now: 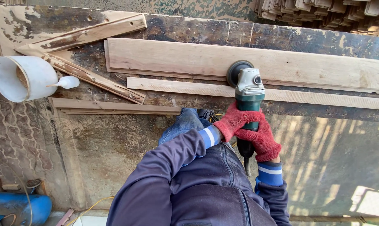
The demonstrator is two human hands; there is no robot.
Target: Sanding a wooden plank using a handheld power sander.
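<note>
Centre of frame: an angle grinder [249,98], green body with a grey head, held in both red-gloved hands. The left hand [233,121] wraps the body from the left side, fingers curled tight round it; the right hand [261,140] grips lower down toward the tail end, fingers likewise closed round the housing. The dark sanding disc [235,72] at the tool's head lies on the lower edge of a wide pale plank [206,58] that runs from centre to the right edge of the frame; whether the disc truly touches the wood or rides just over it is hard to tell from this angle. Just below the plank lies a narrow wooden strip [177,86], parallel to it, passing under the grinder. Both rest on a dark, stained workbench [315,39]. Upper left: wooden battens [78,37] set in a slanting V, a white plastic bucket [24,77] on its side, and a small white bottle [67,82] beside it. Lower left corner: a blue cylinder [15,207] on the ground. Blue jacket sleeves fill the bottom centre.
</note>
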